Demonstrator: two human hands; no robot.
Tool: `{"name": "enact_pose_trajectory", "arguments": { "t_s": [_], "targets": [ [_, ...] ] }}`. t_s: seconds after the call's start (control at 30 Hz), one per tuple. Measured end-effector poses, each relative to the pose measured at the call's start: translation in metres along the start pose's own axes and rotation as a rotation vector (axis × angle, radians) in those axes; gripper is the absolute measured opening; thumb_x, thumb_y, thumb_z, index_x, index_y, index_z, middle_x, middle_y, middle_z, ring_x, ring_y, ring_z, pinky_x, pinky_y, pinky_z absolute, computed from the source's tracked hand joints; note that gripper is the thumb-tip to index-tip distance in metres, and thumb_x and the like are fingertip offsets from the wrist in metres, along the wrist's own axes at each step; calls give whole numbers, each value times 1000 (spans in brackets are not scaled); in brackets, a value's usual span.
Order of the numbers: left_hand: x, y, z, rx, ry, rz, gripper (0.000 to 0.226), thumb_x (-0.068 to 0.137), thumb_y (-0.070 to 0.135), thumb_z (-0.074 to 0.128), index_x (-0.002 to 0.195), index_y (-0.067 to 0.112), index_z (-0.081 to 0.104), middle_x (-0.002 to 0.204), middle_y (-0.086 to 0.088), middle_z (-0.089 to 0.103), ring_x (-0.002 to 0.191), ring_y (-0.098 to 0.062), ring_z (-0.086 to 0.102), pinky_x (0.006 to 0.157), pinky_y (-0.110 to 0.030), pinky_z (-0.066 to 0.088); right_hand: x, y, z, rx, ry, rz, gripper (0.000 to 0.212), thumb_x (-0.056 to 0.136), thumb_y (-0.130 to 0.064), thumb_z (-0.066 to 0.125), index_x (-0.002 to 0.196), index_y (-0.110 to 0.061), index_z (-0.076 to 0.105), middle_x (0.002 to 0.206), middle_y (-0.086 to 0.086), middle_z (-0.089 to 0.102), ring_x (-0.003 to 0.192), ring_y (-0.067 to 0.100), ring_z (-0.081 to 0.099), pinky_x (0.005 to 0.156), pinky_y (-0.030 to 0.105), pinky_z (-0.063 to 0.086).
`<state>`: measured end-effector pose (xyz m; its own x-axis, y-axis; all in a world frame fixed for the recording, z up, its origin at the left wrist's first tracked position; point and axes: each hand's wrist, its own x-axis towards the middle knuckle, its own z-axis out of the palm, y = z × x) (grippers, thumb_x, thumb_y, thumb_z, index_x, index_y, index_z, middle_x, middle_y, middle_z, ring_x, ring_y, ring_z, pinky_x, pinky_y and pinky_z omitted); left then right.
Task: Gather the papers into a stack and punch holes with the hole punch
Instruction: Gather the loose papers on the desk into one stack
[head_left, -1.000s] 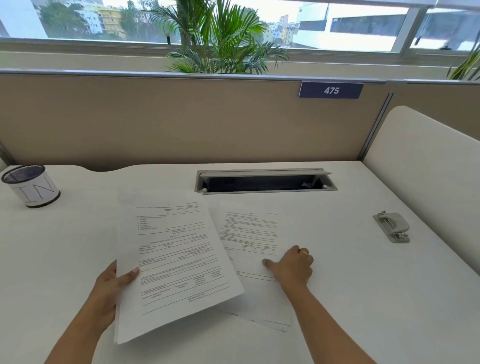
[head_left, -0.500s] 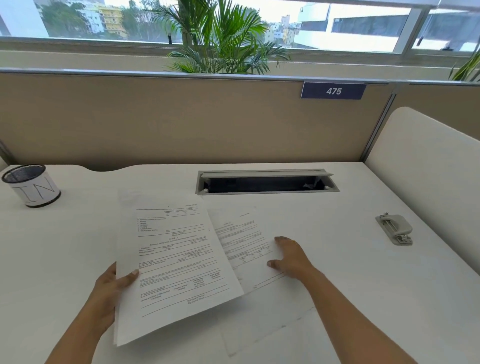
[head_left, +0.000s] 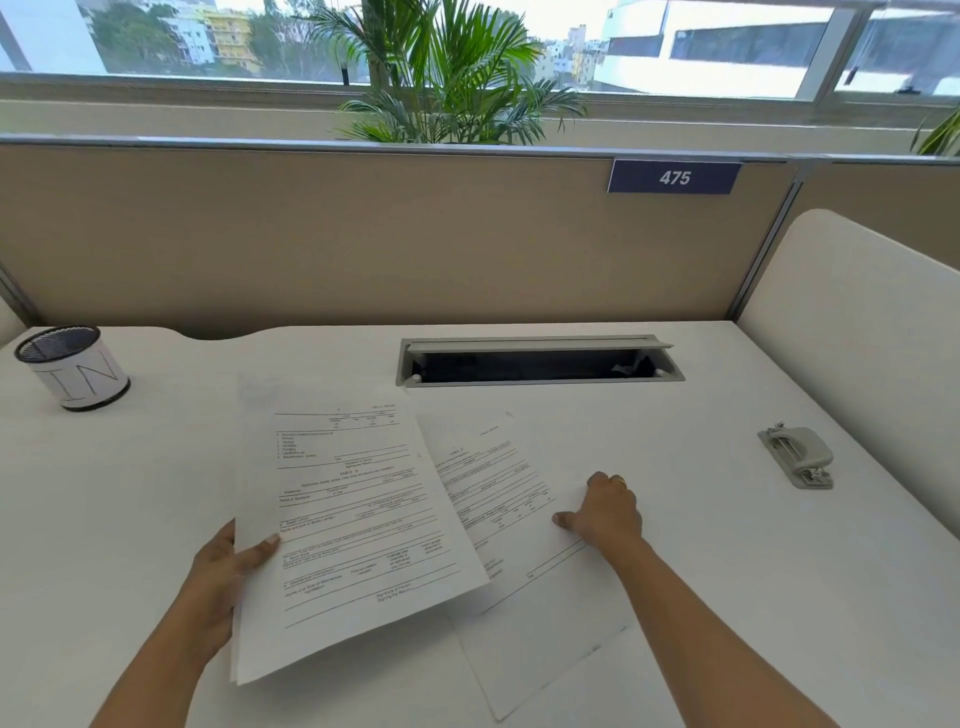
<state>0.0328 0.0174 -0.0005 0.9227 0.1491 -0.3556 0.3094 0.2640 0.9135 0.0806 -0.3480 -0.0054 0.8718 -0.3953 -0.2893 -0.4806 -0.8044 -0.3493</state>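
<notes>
My left hand (head_left: 223, 577) grips the left edge of a small stack of printed forms (head_left: 353, 525), thumb on top, holding it tilted just above the white desk (head_left: 156, 493). Another printed sheet (head_left: 519, 561) lies flat on the desk to the right, partly tucked under the held stack. My right hand (head_left: 605, 512) rests on that sheet's right edge with fingers curled and thumb on the paper. The grey hole punch (head_left: 797, 456) sits far to the right, apart from both hands.
A mesh pen cup (head_left: 72, 368) stands at the desk's back left. An open cable tray slot (head_left: 540, 361) is set into the desk behind the papers. A beige partition (head_left: 363, 234) closes the back, and a rounded white divider (head_left: 857, 353) stands on the right.
The loose sheet under my right hand has swung counter-clockwise, its lower end moving right and towards me. My right hand shifted right along its edge. The left hand's stack stayed almost still.
</notes>
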Motion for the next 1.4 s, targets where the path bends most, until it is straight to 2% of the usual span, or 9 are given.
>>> {"name": "enact_pose_trajectory", "arguments": {
  "t_s": [0.17,0.3,0.37,0.53,0.83,1.0,1.1,1.2,1.4],
  "targets": [
    [-1,-1,-2,-2,9,-2,29,87,-4,52,108,14,60,90,-5,73,81,-30,66,58,-38,59,-1,-3,-5,7,-35,46,69,75,-42,72,125,-7,40,130,11,43,123,29,42,98,38,41],
    [-1,-2,-3,-6,16,-1,31,87,-4,52,113,12,58,98,-8,70,78,-28,68,59,-38,59,0,-4,-9,46,-77,93,73,73,-40,75,127,-9,38,131,10,45,123,28,45,101,39,39],
    [-1,-3,-4,-2,24,0,31,87,-4,52,113,12,58,93,-6,71,74,-25,69,58,-37,59,0,-5,-9,78,-99,99,72,72,-38,76,127,-9,40,131,9,47,121,28,48,101,39,40],
    [-3,-2,-1,-2,12,-9,32,87,-4,51,116,10,56,102,-11,66,85,-32,64,56,-35,59,-2,-2,-11,94,-152,99,71,77,-38,72,135,-11,40,137,7,47,126,26,46,99,35,39],
    [-4,3,1,13,26,-13,29,88,-4,51,111,11,56,101,-11,65,86,-32,62,55,-34,59,-13,0,-13,164,-13,-12,58,83,-26,67,133,-12,41,130,10,54,115,30,54,89,33,44],
    [-3,2,7,12,54,-4,36,87,-5,51,121,8,53,106,-15,64,87,-33,62,59,-36,59,-14,0,-32,227,153,-150,36,86,-17,61,120,-11,52,114,12,63,96,31,61,73,29,45],
    [-2,-1,11,10,96,9,42,87,-6,52,127,4,50,119,-19,59,93,-36,60,77,-42,54,-20,-7,-52,231,289,-228,21,88,-15,57,107,-8,54,104,14,66,79,30,57,66,27,41],
    [-3,-1,18,29,108,20,38,87,-6,52,124,5,51,122,-19,58,99,-37,57,92,-50,45,-31,-16,-76,242,446,-297,22,89,-17,57,109,-8,55,103,16,66,85,34,61,69,32,44],
    [-12,-5,33,61,92,31,36,87,-6,52,121,7,52,118,-19,59,98,-38,58,92,-51,45,-58,-39,-115,395,745,-394,22,90,-16,57,108,-4,57,100,15,68,89,34,61,70,27,35]
  ]
}}
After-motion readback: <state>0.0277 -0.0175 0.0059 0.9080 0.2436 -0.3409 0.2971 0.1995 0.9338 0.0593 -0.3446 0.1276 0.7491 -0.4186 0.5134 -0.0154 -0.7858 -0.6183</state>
